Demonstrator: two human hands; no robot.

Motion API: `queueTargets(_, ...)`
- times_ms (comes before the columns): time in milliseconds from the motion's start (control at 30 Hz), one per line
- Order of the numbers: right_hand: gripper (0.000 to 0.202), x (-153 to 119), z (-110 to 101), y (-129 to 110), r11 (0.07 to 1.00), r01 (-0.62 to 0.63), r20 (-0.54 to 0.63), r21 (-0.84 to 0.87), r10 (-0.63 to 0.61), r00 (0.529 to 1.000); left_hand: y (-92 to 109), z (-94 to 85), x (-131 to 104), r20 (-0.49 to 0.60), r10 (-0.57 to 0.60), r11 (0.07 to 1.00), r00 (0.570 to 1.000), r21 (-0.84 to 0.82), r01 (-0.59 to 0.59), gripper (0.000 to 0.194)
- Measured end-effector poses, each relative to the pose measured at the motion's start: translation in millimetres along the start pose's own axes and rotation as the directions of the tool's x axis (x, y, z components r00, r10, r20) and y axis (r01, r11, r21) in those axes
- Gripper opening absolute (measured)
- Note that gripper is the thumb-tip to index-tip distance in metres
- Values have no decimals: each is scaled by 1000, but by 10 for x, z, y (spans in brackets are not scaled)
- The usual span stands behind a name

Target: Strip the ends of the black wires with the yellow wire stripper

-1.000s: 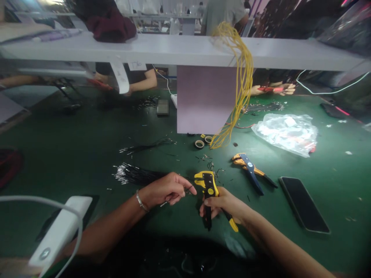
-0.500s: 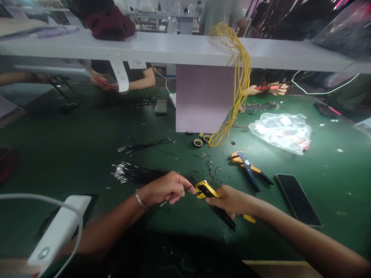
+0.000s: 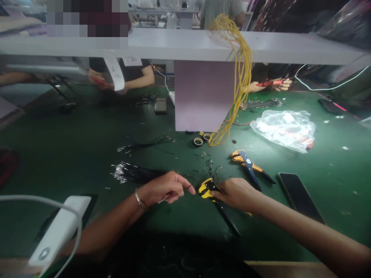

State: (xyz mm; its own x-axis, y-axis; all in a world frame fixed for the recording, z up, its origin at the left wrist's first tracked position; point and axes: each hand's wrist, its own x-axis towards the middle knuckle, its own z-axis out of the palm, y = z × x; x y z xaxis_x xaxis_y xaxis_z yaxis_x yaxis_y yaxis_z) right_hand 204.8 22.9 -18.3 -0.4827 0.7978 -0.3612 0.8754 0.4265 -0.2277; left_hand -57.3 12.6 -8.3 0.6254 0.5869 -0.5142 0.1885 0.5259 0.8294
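My right hand point(image 3: 236, 193) grips a yellow-and-black wire stripper point(image 3: 207, 188), its head pointing left and one black handle slanting toward me. My left hand point(image 3: 171, 188) is closed on a short dark wire with a light tip showing under the fingers; its index finger points at the stripper head, a small gap away. Behind the left hand lies a bundle of black wires point(image 3: 139, 172) with bare silvery ends fanned to the left. Small dark offcuts point(image 3: 213, 168) are scattered just beyond the stripper.
An orange-and-blue wire stripper point(image 3: 247, 164) and a phone point(image 3: 300, 197) lie to the right. Yellow wires point(image 3: 243, 69) hang from the shelf point(image 3: 174, 44) beside two tape rolls point(image 3: 198, 141). A plastic bag point(image 3: 285, 129) sits at back right, a white power strip point(image 3: 59, 227) at front left. Co-workers' hands point(image 3: 282, 85) show across the table.
The wire stripper in my right hand has moved slightly right, away from my left fingertip, and its handles have shifted. My left hand stays almost in place with the wire.
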Motion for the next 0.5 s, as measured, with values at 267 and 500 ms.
queueTargets(267, 24, 120, -221, -290, 750, 294, -230, 593, -192, 954, 7, 0, 6, 5, -21, 1000, 1000, 0, 21, 36)
queueTargets(500, 23, 257, -88, -430, 701, 455, -298, 550, -344, 890, 11, 1, 15, -5, -57, 997, 998, 46, 57, 35)
